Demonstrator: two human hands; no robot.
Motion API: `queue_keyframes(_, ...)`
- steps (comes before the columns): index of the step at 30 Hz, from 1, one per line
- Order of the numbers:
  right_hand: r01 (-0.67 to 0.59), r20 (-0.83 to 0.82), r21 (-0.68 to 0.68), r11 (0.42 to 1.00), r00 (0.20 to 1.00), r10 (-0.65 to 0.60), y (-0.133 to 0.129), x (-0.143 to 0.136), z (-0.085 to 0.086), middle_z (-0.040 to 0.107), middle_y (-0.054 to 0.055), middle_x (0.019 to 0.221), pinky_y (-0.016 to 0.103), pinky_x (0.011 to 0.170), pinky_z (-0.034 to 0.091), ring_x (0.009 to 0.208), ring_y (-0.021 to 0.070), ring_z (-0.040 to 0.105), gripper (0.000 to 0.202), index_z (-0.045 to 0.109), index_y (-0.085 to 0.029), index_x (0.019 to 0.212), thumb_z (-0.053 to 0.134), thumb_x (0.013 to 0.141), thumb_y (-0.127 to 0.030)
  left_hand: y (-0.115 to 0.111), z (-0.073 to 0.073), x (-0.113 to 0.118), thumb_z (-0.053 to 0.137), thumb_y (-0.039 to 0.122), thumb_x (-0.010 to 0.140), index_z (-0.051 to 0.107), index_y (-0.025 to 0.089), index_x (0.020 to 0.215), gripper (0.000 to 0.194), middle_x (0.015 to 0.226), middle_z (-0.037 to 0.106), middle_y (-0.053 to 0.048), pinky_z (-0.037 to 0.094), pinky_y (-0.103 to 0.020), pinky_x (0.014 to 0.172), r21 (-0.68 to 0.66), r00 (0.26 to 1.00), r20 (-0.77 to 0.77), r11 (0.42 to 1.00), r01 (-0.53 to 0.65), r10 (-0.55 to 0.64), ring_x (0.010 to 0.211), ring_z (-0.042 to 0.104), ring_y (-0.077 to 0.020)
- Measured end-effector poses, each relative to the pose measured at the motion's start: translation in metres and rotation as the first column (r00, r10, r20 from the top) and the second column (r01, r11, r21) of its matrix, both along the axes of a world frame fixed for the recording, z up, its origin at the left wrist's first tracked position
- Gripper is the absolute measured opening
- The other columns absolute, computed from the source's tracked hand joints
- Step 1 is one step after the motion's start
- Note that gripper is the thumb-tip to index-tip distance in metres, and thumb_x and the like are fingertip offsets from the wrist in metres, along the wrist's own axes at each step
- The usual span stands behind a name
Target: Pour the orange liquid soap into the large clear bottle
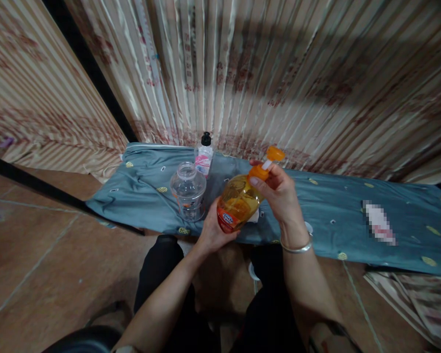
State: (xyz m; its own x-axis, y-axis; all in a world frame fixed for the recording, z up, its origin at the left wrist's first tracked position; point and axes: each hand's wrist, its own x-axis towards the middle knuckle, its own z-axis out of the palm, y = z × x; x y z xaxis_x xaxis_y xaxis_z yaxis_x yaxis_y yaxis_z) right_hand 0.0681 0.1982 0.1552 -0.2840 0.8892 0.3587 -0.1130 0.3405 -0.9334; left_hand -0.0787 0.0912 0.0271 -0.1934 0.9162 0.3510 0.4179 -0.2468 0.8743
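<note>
A pump bottle (242,198) of clear amber liquid, with a red label and an orange pump top, is tilted to the right above the bench. My left hand (213,233) is wrapped round its lower part. At the orange collar, my right hand (277,196) grips with thumb and fingers, just below the raised pump head (275,153). Left of the pump bottle stands a clear, wide plastic jar (188,193) with an open mouth. Behind the jar is a small upright bottle (205,157) with a black cap and a pink-and-white label.
The bench (147,189) is covered with a blue-green patterned cloth. A blurred-out whitish item (380,223) lies at its right. Pleated curtains (213,73) hang behind. A dark slanting pole (91,68) stands at the left, and a white cap-like disc (308,227) is partly hidden beside my right wrist.
</note>
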Motion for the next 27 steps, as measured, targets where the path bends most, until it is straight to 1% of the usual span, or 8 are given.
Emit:
queue_keyframes(4,0.038,-0.044,0.065,0.997,0.998,-0.035,-0.008,0.001,0.010,0.077,0.003,0.113,0.037,0.099,0.060,0.109,0.0216,0.072,0.042,0.068,-0.025,0.094,0.090,0.076,-0.057,0.001,-0.002,-0.001,0.089,0.031,0.067,0.029,0.016,0.153,0.106,0.154,0.053,-0.023,0.043,-0.057,0.123,-0.012,1.000,0.011,1.000,-0.003,0.003,0.147,0.054,-0.0386)
queue_keyframes(7,0.140,-0.062,0.156,0.978,0.989,-0.132,-0.016,0.005,0.021,0.077,0.004,0.115,0.036,0.093,0.062,0.109,0.0220,0.073,0.039,0.070,-0.025,0.101,0.086,0.081,-0.055,0.000,-0.003,-0.002,0.089,0.032,0.065,0.030,0.015,0.153,0.107,0.153,0.054,-0.024,0.043,-0.058,0.123,-0.015,1.000,0.006,1.000,0.003,-0.003,0.146,0.055,-0.0397)
queue_keyframes(10,0.219,-0.059,0.254,0.942,0.976,-0.211,-0.023,0.013,0.032,0.075,0.006,0.122,0.040,0.100,0.061,0.114,0.0237,0.072,0.038,0.072,-0.025,0.108,0.084,0.085,-0.052,0.000,-0.003,-0.003,0.090,0.033,0.065,0.032,0.016,0.153,0.107,0.153,0.054,-0.023,0.043,-0.059,0.123,-0.005,1.000,-0.015,1.000,0.007,-0.007,0.146,0.054,-0.0402)
queue_keyframes(12,0.241,-0.062,0.294,0.925,0.970,-0.233,-0.026,0.019,0.039,0.076,0.006,0.120,0.043,0.102,0.060,0.115,0.0248,0.072,0.038,0.072,-0.026,0.110,0.084,0.086,-0.052,-0.001,-0.003,-0.003,0.090,0.033,0.066,0.032,0.016,0.154,0.107,0.153,0.055,-0.023,0.042,-0.059,0.123,-0.001,0.999,-0.031,1.000,0.006,-0.007,0.147,0.054,-0.0401)
queue_keyframes(17,0.249,-0.125,0.322,0.913,0.968,-0.220,-0.021,0.035,0.064,0.079,0.003,0.104,0.039,0.089,0.063,0.096,0.0221,0.075,0.033,0.075,-0.028,0.102,0.087,0.083,-0.051,-0.002,-0.004,-0.004,0.092,0.033,0.064,0.033,0.018,0.154,0.109,0.151,0.057,-0.021,0.045,-0.058,0.121,-0.023,0.999,-0.034,1.000,0.000,-0.001,0.144,0.056,-0.0401)
queue_keyframes(21,0.190,-0.190,0.281,0.941,0.972,-0.140,-0.003,0.046,0.088,0.079,0.004,0.092,0.030,0.071,0.059,0.077,0.0162,0.071,0.037,0.076,-0.020,0.091,0.090,0.078,-0.052,-0.001,-0.006,-0.003,0.092,0.030,0.064,0.035,0.017,0.154,0.107,0.152,0.056,-0.022,0.045,-0.059,0.121,-0.028,1.000,-0.014,0.999,0.017,-0.017,0.144,0.056,-0.0409)
queue_keyframes(23,0.256,-0.185,0.330,0.909,0.961,-0.204,0.002,0.049,0.097,0.077,0.002,0.084,0.027,0.068,0.056,0.078,0.0157,0.071,0.039,0.077,-0.019,0.089,0.092,0.076,-0.052,-0.001,-0.007,-0.003,0.092,0.029,0.063,0.036,0.017,0.153,0.107,0.153,0.056,-0.022,0.045,-0.059,0.122,-0.028,1.000,-0.011,1.000,0.014,-0.014,0.144,0.056,-0.0413)
queue_keyframes(27,0.338,-0.155,0.430,0.837,0.941,-0.300,-0.001,0.054,0.111,0.078,0.001,0.089,0.028,0.071,0.057,0.079,0.0145,0.071,0.033,0.078,-0.021,0.089,0.092,0.077,-0.049,0.001,-0.010,-0.003,0.092,0.027,0.061,0.036,0.017,0.152,0.107,0.152,0.056,-0.022,0.044,-0.060,0.122,-0.038,1.000,0.003,0.999,0.006,-0.006,0.144,0.056,-0.0409)
